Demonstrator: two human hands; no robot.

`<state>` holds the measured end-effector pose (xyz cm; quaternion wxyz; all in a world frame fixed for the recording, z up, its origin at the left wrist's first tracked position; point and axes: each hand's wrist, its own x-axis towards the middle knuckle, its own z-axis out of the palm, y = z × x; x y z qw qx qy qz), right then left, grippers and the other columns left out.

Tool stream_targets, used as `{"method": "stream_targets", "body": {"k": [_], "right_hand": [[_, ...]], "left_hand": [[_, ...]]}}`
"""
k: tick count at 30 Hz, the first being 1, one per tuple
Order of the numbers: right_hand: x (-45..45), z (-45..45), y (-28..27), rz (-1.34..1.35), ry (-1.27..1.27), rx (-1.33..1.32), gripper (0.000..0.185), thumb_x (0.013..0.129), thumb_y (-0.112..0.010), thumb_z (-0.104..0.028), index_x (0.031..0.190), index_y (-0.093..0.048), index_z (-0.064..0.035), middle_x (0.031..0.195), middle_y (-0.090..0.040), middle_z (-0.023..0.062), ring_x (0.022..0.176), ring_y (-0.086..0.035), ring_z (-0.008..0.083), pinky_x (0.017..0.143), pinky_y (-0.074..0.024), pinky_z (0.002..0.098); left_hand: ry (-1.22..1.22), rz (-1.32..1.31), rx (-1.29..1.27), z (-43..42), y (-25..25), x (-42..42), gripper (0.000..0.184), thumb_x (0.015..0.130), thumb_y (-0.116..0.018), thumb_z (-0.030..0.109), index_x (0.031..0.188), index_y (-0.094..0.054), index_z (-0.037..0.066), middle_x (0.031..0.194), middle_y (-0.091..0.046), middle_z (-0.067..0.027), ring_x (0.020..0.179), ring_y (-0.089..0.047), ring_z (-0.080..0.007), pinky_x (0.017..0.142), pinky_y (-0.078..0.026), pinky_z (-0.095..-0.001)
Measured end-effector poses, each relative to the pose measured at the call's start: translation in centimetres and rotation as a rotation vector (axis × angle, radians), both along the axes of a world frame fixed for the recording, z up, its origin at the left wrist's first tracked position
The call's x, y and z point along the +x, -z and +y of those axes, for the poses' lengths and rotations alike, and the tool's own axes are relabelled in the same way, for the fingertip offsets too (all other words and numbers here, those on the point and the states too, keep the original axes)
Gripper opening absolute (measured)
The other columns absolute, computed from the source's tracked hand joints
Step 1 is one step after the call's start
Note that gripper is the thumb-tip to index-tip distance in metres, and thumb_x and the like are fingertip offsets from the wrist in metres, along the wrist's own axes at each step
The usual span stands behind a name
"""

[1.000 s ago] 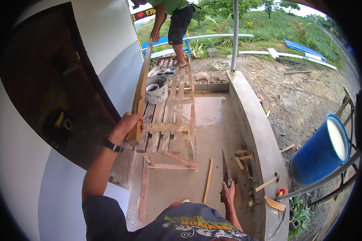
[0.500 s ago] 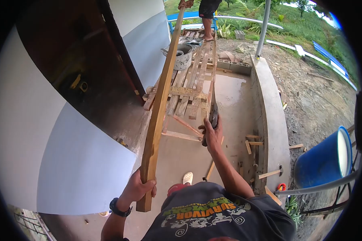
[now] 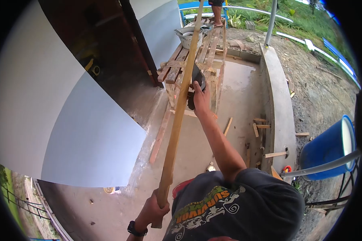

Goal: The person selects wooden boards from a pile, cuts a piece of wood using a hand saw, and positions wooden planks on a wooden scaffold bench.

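Observation:
A long wooden beam (image 3: 175,140) slants up and away from me, its near end low in the view. My left hand (image 3: 154,209) is closed around that near end, with a dark watch on the wrist. In my right hand (image 3: 201,98) is a handsaw (image 3: 198,76), its dark handle gripped and its dark blade pointing up beside the beam. Whether the blade touches the wood I cannot tell. The far part of the beam passes over a slatted wooden platform (image 3: 214,42), and its far end leaves the top of the view.
A co-worker's bare leg (image 3: 217,16) is on the platform's far end, near a mortar-stained bucket (image 3: 186,40). Along the right runs a low concrete wall (image 3: 278,92) with a hammer (image 3: 278,154) on it. Beyond stands a blue drum (image 3: 321,150). Wood offcuts (image 3: 256,129) lie nearby.
My right hand has brought the saw up and left, next to the beam. The beam's near end and my left hand sit lower and further right in view; the camera has also shifted.

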<state>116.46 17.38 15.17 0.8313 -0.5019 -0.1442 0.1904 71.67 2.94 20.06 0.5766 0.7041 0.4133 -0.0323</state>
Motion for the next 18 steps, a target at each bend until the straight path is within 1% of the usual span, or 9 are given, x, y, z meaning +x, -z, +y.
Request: {"method": "stream_targets", "body": {"k": [2, 3, 4, 6, 8, 12, 14, 15, 18], "right_hand": [[-3.4, -1.9, 0.4, -0.120, 0.049, -0.053, 0.064, 0.104, -0.065, -0.025, 0.156, -0.038, 0.0004, 0.141, -0.057, 0.0180, 0.128, -0.056, 0.0297, 0.105, -0.0450, 0.0372], [-6.3, -3.5, -0.7, -0.081, 0.036, -0.042, 0.064, 0.104, -0.063, -0.023, 0.156, -0.036, 0.0028, 0.143, -0.055, 0.0184, 0.129, -0.055, 0.0287, 0.109, -0.0428, 0.0378], [-8.5, -4.5, 0.3, -0.083, 0.039, -0.041, 0.064, 0.104, -0.063, -0.023, 0.156, -0.036, 0.0028, 0.143, -0.055, 0.0184, 0.129, -0.055, 0.0287, 0.109, -0.0428, 0.0378], [-12.4, -5.7, 1.9, -0.090, 0.056, -0.112, 0.065, 0.104, -0.062, -0.020, 0.157, -0.034, 0.0043, 0.146, -0.054, 0.0194, 0.132, -0.054, 0.0280, 0.112, -0.0407, 0.0373], [-17.1, -7.2, 3.5, -0.150, 0.105, -0.142, 0.067, 0.105, -0.062, -0.021, 0.158, -0.031, 0.0052, 0.149, -0.052, 0.0202, 0.134, -0.053, 0.0279, 0.114, -0.0398, 0.0371], [-24.6, -9.8, 5.8, -0.108, 0.086, -0.138, 0.066, 0.107, -0.060, -0.025, 0.160, -0.031, 0.0025, 0.149, -0.052, 0.0186, 0.134, -0.053, 0.0270, 0.113, -0.0409, 0.0382], [-28.0, -11.6, 5.5, 0.057, 0.002, -0.100, 0.066, 0.106, -0.063, -0.032, 0.158, -0.036, -0.0021, 0.140, -0.057, 0.0136, 0.127, -0.054, 0.0226, 0.108, -0.0435, 0.0360], [-29.1, -12.0, 6.0, 0.060, 0.017, -0.096, 0.066, 0.106, -0.063, -0.032, 0.158, -0.036, -0.0021, 0.140, -0.057, 0.0136, 0.127, -0.054, 0.0226, 0.108, -0.0435, 0.0360], [-32.8, -13.9, 7.7, 0.002, 0.028, -0.245, 0.066, 0.106, -0.063, -0.031, 0.158, -0.036, -0.0023, 0.139, -0.057, 0.0133, 0.126, -0.055, 0.0216, 0.108, -0.0441, 0.0357]], "left_hand": [[0.051, 0.013, 0.201, -0.8, 2.4, -3.5, 0.062, 0.088, -0.073, 0.017, 0.138, -0.044, -0.007, 0.090, -0.070, -0.0118, 0.077, -0.073, -0.0201, 0.070, -0.060, -0.0351], [0.050, 0.072, 0.230, -1.5, 1.7, -4.8, 0.068, 0.087, -0.073, 0.024, 0.142, -0.044, -0.002, 0.102, -0.072, -0.0235, 0.093, -0.074, -0.0401, 0.083, -0.059, -0.0453], [0.052, 0.070, 0.232, -2.3, 2.5, -6.7, 0.068, 0.087, -0.073, 0.024, 0.142, -0.044, -0.002, 0.102, -0.072, -0.0235, 0.093, -0.074, -0.0401, 0.083, -0.059, -0.0453], [0.057, 0.175, 0.392, -3.1, 4.4, -11.4, 0.068, 0.086, -0.074, 0.024, 0.142, -0.044, 0.002, 0.105, -0.072, -0.0259, 0.096, -0.072, -0.0442, 0.084, -0.059, -0.0493], [0.060, 0.233, 0.398, -3.6, 5.2, -16.0, 0.065, 0.084, -0.074, 0.022, 0.140, -0.045, 0.005, 0.109, -0.071, -0.0252, 0.099, -0.071, -0.0459, 0.085, -0.058, -0.0519], [0.027, 0.299, 0.590, -3.9, 8.8, -25.1, 0.062, 0.080, -0.074, 0.017, 0.135, -0.047, 0.006, 0.110, -0.071, -0.0205, 0.094, -0.071, -0.0442, 0.080, -0.058, -0.0538], [0.037, 0.337, 0.653, -4.9, 10.6, -29.5, 0.062, 0.079, -0.074, 0.016, 0.134, -0.048, 0.007, 0.110, -0.070, -0.0185, 0.092, -0.071, -0.0431, 0.078, -0.058, -0.0545], [0.049, 0.302, 0.728, -5.3, 11.4, -30.9, 0.062, 0.078, -0.075, 0.015, 0.133, -0.048, 0.007, 0.109, -0.070, -0.0173, 0.091, -0.071, -0.0420, 0.075, -0.058, -0.0541], [0.079, 0.279, 0.838, -6.8, 12.7, -34.3, 0.062, 0.076, -0.077, 0.013, 0.131, -0.049, 0.007, 0.104, -0.067, -0.0152, 0.089, -0.071, -0.0399, 0.070, -0.058, -0.0532]]}}
